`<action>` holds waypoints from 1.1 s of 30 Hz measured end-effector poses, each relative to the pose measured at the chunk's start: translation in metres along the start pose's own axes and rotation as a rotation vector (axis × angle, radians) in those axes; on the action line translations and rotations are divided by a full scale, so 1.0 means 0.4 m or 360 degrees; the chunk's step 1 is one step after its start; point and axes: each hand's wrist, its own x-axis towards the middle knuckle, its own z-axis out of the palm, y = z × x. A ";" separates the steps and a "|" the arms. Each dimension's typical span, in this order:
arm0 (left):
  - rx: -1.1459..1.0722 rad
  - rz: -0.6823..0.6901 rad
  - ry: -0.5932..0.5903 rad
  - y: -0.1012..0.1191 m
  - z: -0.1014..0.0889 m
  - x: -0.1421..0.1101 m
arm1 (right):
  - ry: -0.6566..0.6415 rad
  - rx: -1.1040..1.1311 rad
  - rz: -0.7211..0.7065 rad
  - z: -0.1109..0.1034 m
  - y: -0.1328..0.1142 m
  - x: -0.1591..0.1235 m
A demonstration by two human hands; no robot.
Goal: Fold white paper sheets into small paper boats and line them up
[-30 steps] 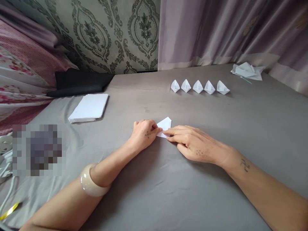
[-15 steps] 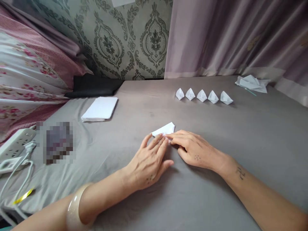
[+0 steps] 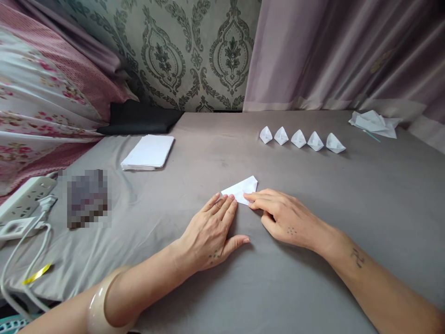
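Note:
A small folded piece of white paper [image 3: 242, 189] lies flat on the grey cloth in the middle, its outline roughly a wedge. Along its lower left edge rest the fingertips of my left hand [image 3: 212, 232], which lies flat with the thumb stuck out to the right. My right hand [image 3: 288, 215] touches the paper's lower right part with its outstretched index finger; its other fingers are bent and partly hidden beneath. Neither hand lifts the paper. Behind it, several folded white paper boats [image 3: 298, 139] stand in a row.
At the left lies a stack of white paper [image 3: 149, 152], with a black cloth [image 3: 141, 118] behind it. A power strip [image 3: 26, 199] with cables, a yellow strip [image 3: 37, 273] and a blurred-out object [image 3: 87, 198] are nearer. Loose white papers [image 3: 375, 123] lie at the far right.
My hands have moved apart slightly, the left one to the left along the paper's edge, so more of the folded paper shows. The whole view has shifted a little.

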 end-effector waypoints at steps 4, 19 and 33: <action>0.0073 -0.0042 0.0092 -0.019 -0.008 -0.015 | 0.0005 -0.0019 -0.0004 -0.001 0.000 0.000; -0.0021 -0.0026 0.0008 0.059 0.006 0.082 | 0.0030 0.0182 -0.0105 -0.008 0.008 0.016; -0.0085 0.0028 0.0011 0.046 0.014 0.068 | 0.0084 0.0423 0.0028 -0.003 0.094 0.020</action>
